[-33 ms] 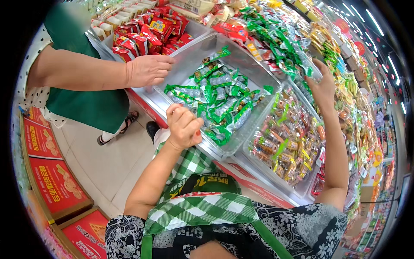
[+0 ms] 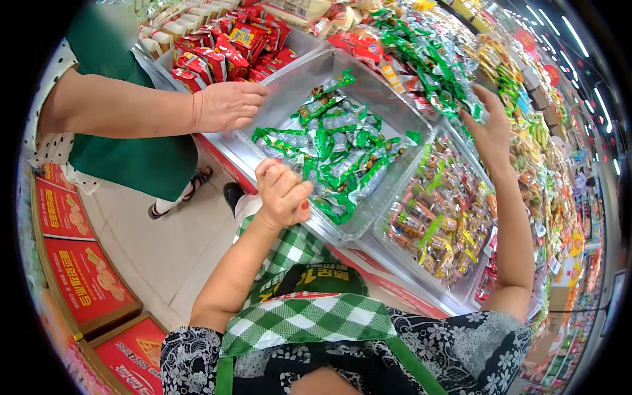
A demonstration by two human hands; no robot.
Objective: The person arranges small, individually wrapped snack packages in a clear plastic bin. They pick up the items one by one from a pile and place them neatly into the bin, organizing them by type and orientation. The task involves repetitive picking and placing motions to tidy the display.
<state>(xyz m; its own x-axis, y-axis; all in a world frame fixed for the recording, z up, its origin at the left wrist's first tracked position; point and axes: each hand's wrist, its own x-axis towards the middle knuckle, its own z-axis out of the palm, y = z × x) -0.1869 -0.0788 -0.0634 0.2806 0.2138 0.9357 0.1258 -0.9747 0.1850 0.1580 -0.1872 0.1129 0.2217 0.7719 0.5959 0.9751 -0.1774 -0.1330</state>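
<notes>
My right hand (image 2: 488, 126) is at the right end of a heap of green-and-clear snack packets (image 2: 431, 62), with thumb and fingers around the packets there. Closed into a loose fist, my left hand (image 2: 284, 195) rests by the near rim of a clear plastic bin (image 2: 270, 99); whatever is inside its fingers is hidden. More green-and-clear packets (image 2: 339, 141) lie loosely in that bin. Across from me, a co-worker's hand (image 2: 230, 105) touches or hovers at the bin's left rim.
Right of the bin stands another clear bin of brown wrapped snacks (image 2: 438, 224). Red snack packets (image 2: 243, 43) fill a bin at the back left. Red display boxes (image 2: 89, 280) line the left side of the tiled floor (image 2: 191, 243). Packed shelves curve along the right.
The heap's packets have slid slightly toward my right hand, whose fingers sit a little further left. My left hand and the co-worker's hand stay almost in place.
</notes>
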